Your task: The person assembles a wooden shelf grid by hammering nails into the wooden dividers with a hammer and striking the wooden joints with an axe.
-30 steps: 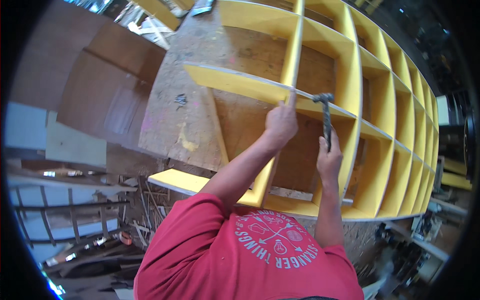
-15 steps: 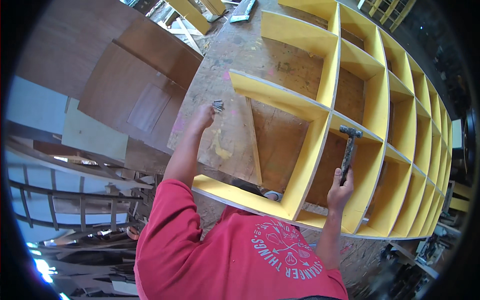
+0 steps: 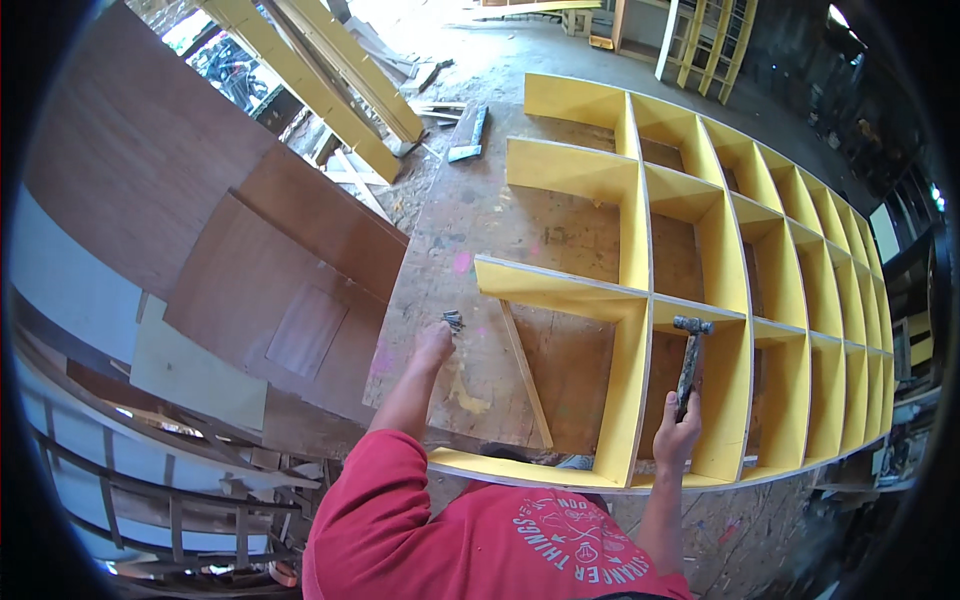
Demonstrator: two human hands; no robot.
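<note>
My left hand (image 3: 433,345) is closed over the left part of the worktable. Several grey nails (image 3: 453,321) bunch at its fingertips and appear to stick out from the grip. My right hand (image 3: 678,434) wraps the lower handle of a hammer (image 3: 689,358), its worn metal head pointing up and away from me. The hammer hangs over a yellow shelf frame (image 3: 640,395) with many square compartments, which lies on the table. At its left end, yellow boards (image 3: 560,283) project with open ends. A thin wooden strip (image 3: 526,375) lies beside my left forearm.
The stained wooden worktable (image 3: 430,255) carries a blue-handled tool (image 3: 468,150) at its far end. Brown plywood panels (image 3: 250,290) stand close on the left. Yellow posts (image 3: 345,80) and wood scraps are beyond, and a yellow rack (image 3: 715,45) stands at the far right.
The view has tilted up, so the table and shelf frame sit lower and more of the far floor shows. Both hands keep their grips, with little movement over the table.
</note>
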